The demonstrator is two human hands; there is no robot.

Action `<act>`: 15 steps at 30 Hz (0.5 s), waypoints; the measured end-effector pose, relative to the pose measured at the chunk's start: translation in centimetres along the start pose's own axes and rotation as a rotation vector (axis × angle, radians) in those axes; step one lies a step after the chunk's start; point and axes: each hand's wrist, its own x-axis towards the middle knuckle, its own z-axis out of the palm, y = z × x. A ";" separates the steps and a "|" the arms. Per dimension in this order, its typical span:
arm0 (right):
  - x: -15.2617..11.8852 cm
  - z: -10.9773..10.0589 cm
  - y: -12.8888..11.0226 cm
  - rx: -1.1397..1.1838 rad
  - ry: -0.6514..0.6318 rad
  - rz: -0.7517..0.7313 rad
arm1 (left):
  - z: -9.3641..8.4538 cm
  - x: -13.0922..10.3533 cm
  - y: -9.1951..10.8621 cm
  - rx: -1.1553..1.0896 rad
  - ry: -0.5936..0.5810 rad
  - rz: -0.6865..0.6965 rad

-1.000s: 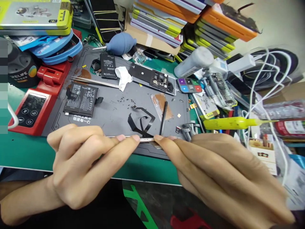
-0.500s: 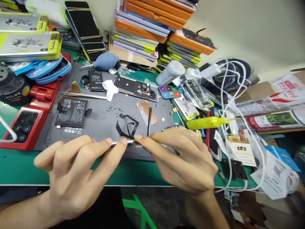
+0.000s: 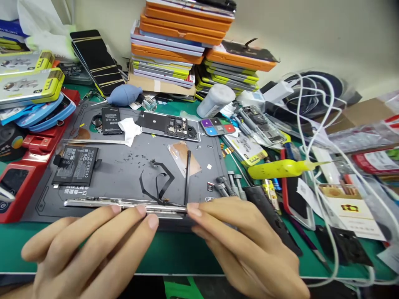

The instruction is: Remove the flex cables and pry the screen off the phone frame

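A thin phone frame (image 3: 124, 204) is held edge-on above the front of the grey mat (image 3: 118, 162), its metal side turned toward me. Along its left part lie the fingertips of my left hand (image 3: 96, 245). My right hand (image 3: 246, 241) pinches its right end between thumb and fingers. Black flex cables (image 3: 170, 178) loop up just behind the frame; whether they are joined to it I cannot tell. Beyond them a slim black strip (image 3: 188, 176) points away from me. The frame's far face is hidden.
On the mat are a large battery (image 3: 76, 166), a smaller battery (image 3: 111, 121), tweezers (image 3: 93, 142) by a white scrap, and a phone back assembly (image 3: 170, 124). A yellow bottle (image 3: 277, 169), screwdrivers and white cables (image 3: 301, 124) crowd the right. Stacked boxes (image 3: 174, 50) stand behind.
The phone frame now shows as a long edge, where before it was mostly covered by my fingers. My hands have moved apart slightly, and the view has shifted.
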 end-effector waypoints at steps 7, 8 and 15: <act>0.3 0.5 0.1 -0.051 -0.015 0.041 | 0.4 -0.9 1.4 0.062 0.029 -0.123; 0.2 0.6 0.1 -0.046 -0.023 0.044 | 0.4 -0.8 1.3 0.065 0.030 -0.118; -0.1 1.2 -0.2 -0.075 0.000 0.041 | -1.7 0.0 -2.1 0.112 -0.144 0.180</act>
